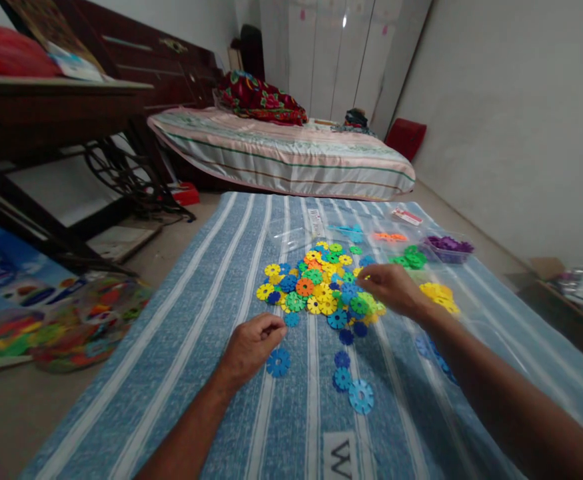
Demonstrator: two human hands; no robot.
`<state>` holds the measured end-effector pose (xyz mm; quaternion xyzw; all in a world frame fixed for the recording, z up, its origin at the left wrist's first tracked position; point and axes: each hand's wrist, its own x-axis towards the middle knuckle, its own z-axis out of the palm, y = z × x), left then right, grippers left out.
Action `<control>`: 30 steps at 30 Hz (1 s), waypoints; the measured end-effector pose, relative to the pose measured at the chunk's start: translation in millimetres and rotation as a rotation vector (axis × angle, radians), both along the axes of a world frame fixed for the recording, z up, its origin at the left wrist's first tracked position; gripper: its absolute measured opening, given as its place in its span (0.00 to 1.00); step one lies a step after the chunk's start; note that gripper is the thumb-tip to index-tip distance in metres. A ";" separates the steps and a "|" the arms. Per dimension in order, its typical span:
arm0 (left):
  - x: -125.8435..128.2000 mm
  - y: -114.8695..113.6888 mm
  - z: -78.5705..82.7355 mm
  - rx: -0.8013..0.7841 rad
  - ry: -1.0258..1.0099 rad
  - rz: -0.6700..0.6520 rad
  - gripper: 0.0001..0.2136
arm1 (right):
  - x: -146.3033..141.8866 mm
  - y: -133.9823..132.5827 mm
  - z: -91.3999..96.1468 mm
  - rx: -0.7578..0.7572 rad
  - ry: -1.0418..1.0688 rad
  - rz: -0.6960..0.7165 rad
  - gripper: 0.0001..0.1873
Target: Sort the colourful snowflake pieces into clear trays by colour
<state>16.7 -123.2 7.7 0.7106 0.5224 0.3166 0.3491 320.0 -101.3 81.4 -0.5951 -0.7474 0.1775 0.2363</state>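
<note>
A heap of flat plastic snowflake discs [321,283] in yellow, green, blue and orange lies on a blue striped cloth [211,320]. My left hand [254,343] rests on the cloth just left of a loose blue disc [278,362], fingers curled in; what they hold, if anything, is hidden. My right hand [394,287] hovers over the heap's right edge, fingers pinched together near a yellow disc. More blue discs [360,395] lie nearer me.
Sorted groups sit at the far right: green discs [408,258], yellow discs [440,295], orange discs [390,237], and a clear tub of purple discs [448,245]. A bed [281,150] lies beyond the cloth, a dark table [46,107] stands left, and a bag of toys [86,323] sits on the floor.
</note>
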 end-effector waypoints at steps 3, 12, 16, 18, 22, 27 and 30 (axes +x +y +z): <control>1.1 -0.4 1.5 -0.008 -0.004 0.007 0.10 | -14.4 -34.8 -5.0 -0.217 -0.104 0.197 0.10; 3.0 -2.3 5.4 0.000 0.009 0.013 0.10 | -52.3 -83.5 -12.3 -0.405 -0.460 0.353 0.15; 3.0 -2.3 5.8 0.009 0.016 0.019 0.10 | -55.8 -86.0 -20.5 -0.398 -0.475 0.359 0.13; 3.0 -2.2 6.6 0.007 0.006 0.020 0.09 | -55.8 -85.7 -22.8 -0.391 -0.462 0.357 0.12; 3.0 -2.0 8.3 0.001 0.003 0.022 0.09 | -54.5 -84.9 -23.6 -0.383 -0.410 0.351 0.11; 1.4 -1.1 7.2 0.008 0.017 0.010 0.09 | -51.4 -78.0 -18.6 -0.471 -0.243 0.390 0.04; -0.6 -0.3 5.4 0.003 0.018 -0.001 0.09 | -44.1 -54.5 -9.4 -0.428 -0.190 0.420 0.02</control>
